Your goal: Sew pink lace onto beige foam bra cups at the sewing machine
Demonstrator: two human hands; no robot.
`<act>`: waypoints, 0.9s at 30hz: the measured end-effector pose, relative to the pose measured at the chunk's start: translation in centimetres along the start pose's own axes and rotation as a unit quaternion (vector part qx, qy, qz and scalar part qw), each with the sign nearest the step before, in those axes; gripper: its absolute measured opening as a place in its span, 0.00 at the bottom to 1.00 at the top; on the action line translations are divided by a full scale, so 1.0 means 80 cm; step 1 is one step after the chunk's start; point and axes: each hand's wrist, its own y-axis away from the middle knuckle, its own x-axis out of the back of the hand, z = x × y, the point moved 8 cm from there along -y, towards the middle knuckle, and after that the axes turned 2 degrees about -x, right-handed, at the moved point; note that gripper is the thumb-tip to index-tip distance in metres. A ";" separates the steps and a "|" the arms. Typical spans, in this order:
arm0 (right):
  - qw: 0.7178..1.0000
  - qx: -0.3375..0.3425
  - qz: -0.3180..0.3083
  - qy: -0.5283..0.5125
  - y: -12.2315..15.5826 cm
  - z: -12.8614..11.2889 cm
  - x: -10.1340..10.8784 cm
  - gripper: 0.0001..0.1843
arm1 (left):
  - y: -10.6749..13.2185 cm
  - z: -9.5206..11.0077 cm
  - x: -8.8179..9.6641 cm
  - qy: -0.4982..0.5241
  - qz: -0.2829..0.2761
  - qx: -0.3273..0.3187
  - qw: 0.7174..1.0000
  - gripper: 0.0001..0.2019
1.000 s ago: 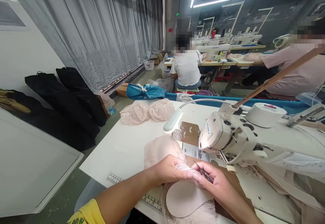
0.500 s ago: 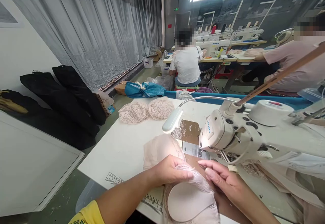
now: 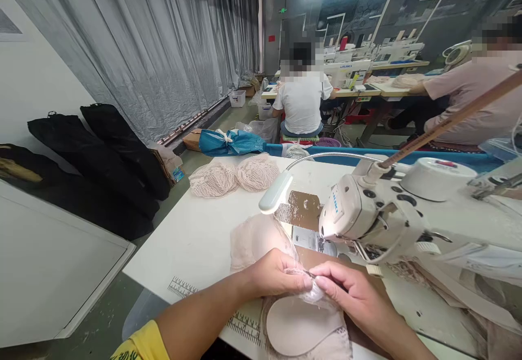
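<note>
A pale pink lace bra [image 3: 304,327] with moulded cups lies over the front edge of the sewing table, one cup turned inside up. My left hand [image 3: 281,275] pinches its gathered lace edge between thumb and fingers. Close against it, my right hand [image 3: 346,289] is closed, with fingertips at the same lace. A small, thin dark tool [image 3: 310,274] shows between the right fingertips; its kind is mostly hidden. Behind my left hand another cup [image 3: 261,240] of pale fabric rests on the table, beside the sewing machine's [image 3: 346,208] needle plate.
Two lace cups [image 3: 234,175] sit at the table's far left. A lamp [image 3: 275,194] on a bent neck hangs over the work. Pale fabric [image 3: 452,295] lies right of the machine. Ahead, two people sit at sewing tables; a blue bag [image 3: 230,142] lies beyond the table.
My right hand has moved left, bringing the dark tool from beside the bra to the lace at my left fingertips. My left hand keeps its hold.
</note>
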 end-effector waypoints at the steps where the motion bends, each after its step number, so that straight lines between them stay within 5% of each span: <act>1: 1.000 -0.001 0.006 -0.005 -0.001 0.002 0.001 0.18 | 0.001 0.002 0.000 0.005 -0.004 -0.002 1.000 0.22; 6: 0.993 -0.050 0.078 -0.073 -0.003 0.036 0.011 0.21 | 0.002 0.011 0.000 0.037 -0.034 -0.031 0.998 0.23; 14: 0.993 -0.066 0.042 -0.089 -0.006 0.043 -0.004 0.20 | 0.000 0.005 0.015 0.030 -0.042 -0.053 0.997 0.21; 19: 0.994 -0.060 0.083 -0.048 -0.006 0.040 0.005 0.15 | 0.000 0.003 0.035 -0.027 0.053 -0.040 0.997 0.19; 22: 0.991 -0.066 0.115 0.014 -0.002 0.048 0.017 0.11 | 0.009 0.023 0.059 -0.092 0.135 -0.075 0.984 0.18; 25: 0.966 -0.077 0.183 0.168 0.006 0.050 0.036 0.13 | 0.023 0.062 0.091 -0.208 0.229 -0.136 0.941 0.16; 27: 0.937 -0.008 0.233 0.259 0.011 0.028 0.039 0.12 | 0.022 0.086 0.104 -0.311 0.255 -0.156 0.902 0.17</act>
